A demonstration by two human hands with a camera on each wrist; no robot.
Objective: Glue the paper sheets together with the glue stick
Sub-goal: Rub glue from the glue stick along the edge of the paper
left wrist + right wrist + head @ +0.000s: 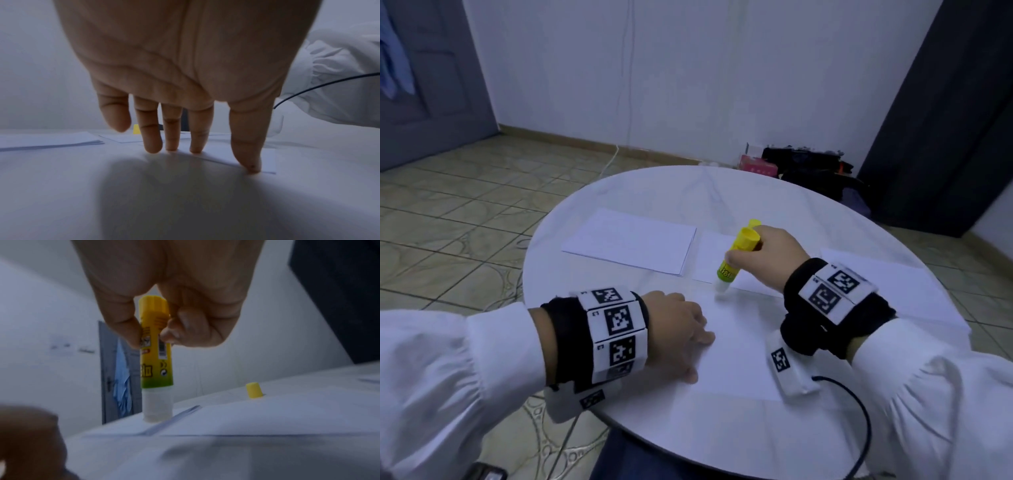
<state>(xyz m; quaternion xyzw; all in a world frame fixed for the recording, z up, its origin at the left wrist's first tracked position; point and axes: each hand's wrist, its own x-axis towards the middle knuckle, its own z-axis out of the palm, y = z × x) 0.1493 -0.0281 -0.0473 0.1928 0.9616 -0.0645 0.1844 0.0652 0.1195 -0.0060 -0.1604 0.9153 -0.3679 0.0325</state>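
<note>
A yellow glue stick [726,270] stands uncapped and almost upright, held in my right hand [739,253] between thumb and curled fingers. In the right wrist view, the glue stick [156,369] has its white tip touching the far edge of the near paper sheet [226,421]. My left hand [688,342] lies flat on that sheet [739,353], at its left side. The straight fingers [197,146] of my left hand [197,151] press the sheet's [267,160] edge down. The yellow cap [254,390] stands on the table behind the stick, and also shows as a cap [754,223] in the head view.
The round white table [654,192] carries a paper stack [630,240] at the back left. A smaller sheet [707,253] lies beside it, and another sheet [893,284] lies at the right. A black cable [859,411] hangs by my right sleeve. Dark bags [808,164] sit on the floor.
</note>
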